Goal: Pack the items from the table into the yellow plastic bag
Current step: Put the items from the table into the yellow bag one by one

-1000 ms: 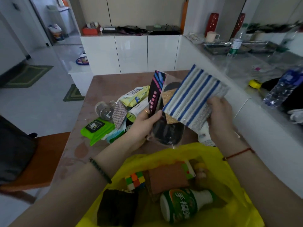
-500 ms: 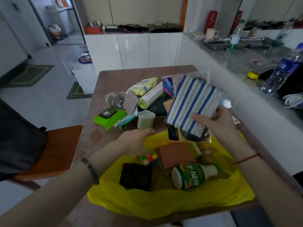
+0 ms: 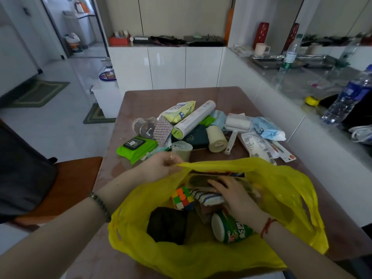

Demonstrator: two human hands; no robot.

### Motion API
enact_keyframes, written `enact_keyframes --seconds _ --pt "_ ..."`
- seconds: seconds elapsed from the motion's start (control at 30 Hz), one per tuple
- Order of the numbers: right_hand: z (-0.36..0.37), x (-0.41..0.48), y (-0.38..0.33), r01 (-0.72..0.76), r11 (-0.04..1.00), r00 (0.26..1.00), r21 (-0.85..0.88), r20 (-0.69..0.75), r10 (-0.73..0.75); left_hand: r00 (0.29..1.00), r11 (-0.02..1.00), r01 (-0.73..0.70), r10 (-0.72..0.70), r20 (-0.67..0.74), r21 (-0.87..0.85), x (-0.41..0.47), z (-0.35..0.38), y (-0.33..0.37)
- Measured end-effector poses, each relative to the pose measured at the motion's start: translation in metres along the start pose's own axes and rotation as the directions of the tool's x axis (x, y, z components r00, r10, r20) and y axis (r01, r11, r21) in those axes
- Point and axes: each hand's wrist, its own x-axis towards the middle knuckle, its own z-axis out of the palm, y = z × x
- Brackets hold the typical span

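The yellow plastic bag [image 3: 281,190] lies open on the near part of the brown table [image 3: 165,97]. My left hand [image 3: 161,164] pinches the bag's far rim and holds it up. Inside the bag, my right hand [image 3: 231,192] presses down on the blue-striped cloth [image 3: 209,197] and the clear packet under it. Also in the bag are a colour cube [image 3: 182,197], a dark square pack [image 3: 167,225] and a green-labelled bottle [image 3: 231,228]. Beyond the bag lies a heap: green wet wipes [image 3: 136,147], a white roll [image 3: 193,119], a lint roller [image 3: 237,127], a tape roll [image 3: 216,138].
A white counter [image 3: 302,91] with water bottles [image 3: 348,97] runs along the table's right side. An orange chair seat [image 3: 66,184] with a dark bag [image 3: 22,174] on it stands at the left. White cabinets [image 3: 167,67] are behind the table.
My right hand has lowered the striped cloth and packet from above the table into the bag. My left hand let go of the packet and took hold of the bag's rim.
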Motion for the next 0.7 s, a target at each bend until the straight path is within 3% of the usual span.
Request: enact_keyframes --seconds 0.1,0.2,0.27,0.33,0.4,0.47,0.5,0.6,0.7 --pt "-0.005 0.007 0.001 -0.074 0.994 0.916 0.080 0.398 0.036 0.983 0.991 0.034 -0.056 0.174 0.131 0.003 0.003 -0.005" --pt "-0.037 0.013 0.000 -0.085 0.981 0.853 0.174 0.522 -0.018 0.957 0.985 0.083 -0.121 0.264 0.150 0.007 0.000 -0.009" --pt "-0.063 0.018 0.001 -0.048 0.963 0.872 0.266 0.480 -0.089 0.933 0.984 0.154 -0.176 0.313 0.092 0.007 -0.009 -0.007" --pt "-0.092 0.031 0.003 -0.040 0.877 0.919 0.479 0.362 -0.155 0.910 0.966 0.258 -0.240 0.338 -0.010 0.009 -0.022 -0.002" --pt "-0.119 0.054 0.004 -0.067 0.666 0.978 0.743 0.181 -0.103 0.931 0.935 0.314 -0.268 0.249 -0.167 0.018 -0.034 0.002" --pt "-0.131 0.084 0.009 -0.102 0.391 0.993 0.914 0.073 0.089 0.942 0.878 0.324 -0.333 0.037 -0.353 0.035 -0.040 0.000" --pt "-0.131 0.102 0.011 -0.119 0.313 0.984 0.942 0.069 0.166 0.920 0.845 0.311 -0.382 -0.085 -0.435 0.046 -0.041 -0.003" --pt "-0.116 0.155 0.008 -0.218 0.292 0.962 0.931 0.155 0.223 0.839 0.838 0.292 -0.456 -0.296 -0.461 0.075 -0.041 -0.021" --pt "-0.096 0.203 -0.006 -0.204 0.524 0.967 0.827 0.087 0.240 0.831 0.836 0.315 -0.472 -0.294 -0.450 0.100 -0.038 -0.036"
